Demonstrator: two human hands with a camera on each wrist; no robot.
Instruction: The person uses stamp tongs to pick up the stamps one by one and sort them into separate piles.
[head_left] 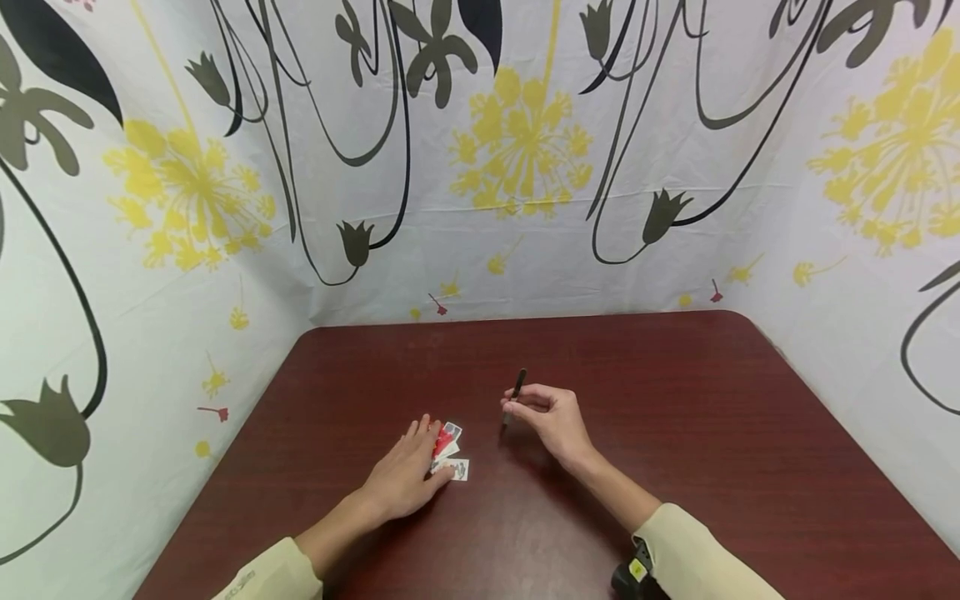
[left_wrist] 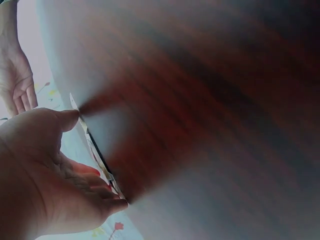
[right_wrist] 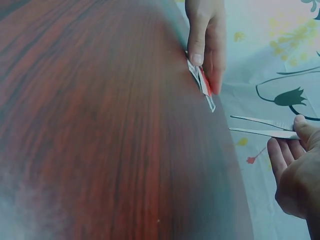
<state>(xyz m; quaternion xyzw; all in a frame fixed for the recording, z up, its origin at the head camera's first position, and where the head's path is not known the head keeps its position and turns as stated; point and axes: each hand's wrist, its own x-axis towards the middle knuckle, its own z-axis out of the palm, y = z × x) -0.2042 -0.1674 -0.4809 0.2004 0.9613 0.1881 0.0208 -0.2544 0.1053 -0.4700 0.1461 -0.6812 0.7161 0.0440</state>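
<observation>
My left hand (head_left: 401, 475) lies with outstretched fingers over several small printed paper pieces (head_left: 461, 470), white and red, that overlap on the table and fan out to the right. Its palm and fingers cover part of them. In the left wrist view, the thumb (left_wrist: 67, 119) and fingertips reach the edges of the thin pieces. To the right, my right hand (head_left: 555, 423) pinches a pair of metal tweezers (right_wrist: 272, 133) between thumb and fingers, above the table. The tweezers' two prongs stand apart with nothing between them, tips pointing down in the head view.
A dark reddish-brown wooden table (head_left: 675, 400) with rounded far corners bears everything. White cloth (head_left: 420, 192) printed with yellow flowers and grey tulips hangs behind the table and along both sides. A black device (head_left: 633, 575) is strapped at the right wrist.
</observation>
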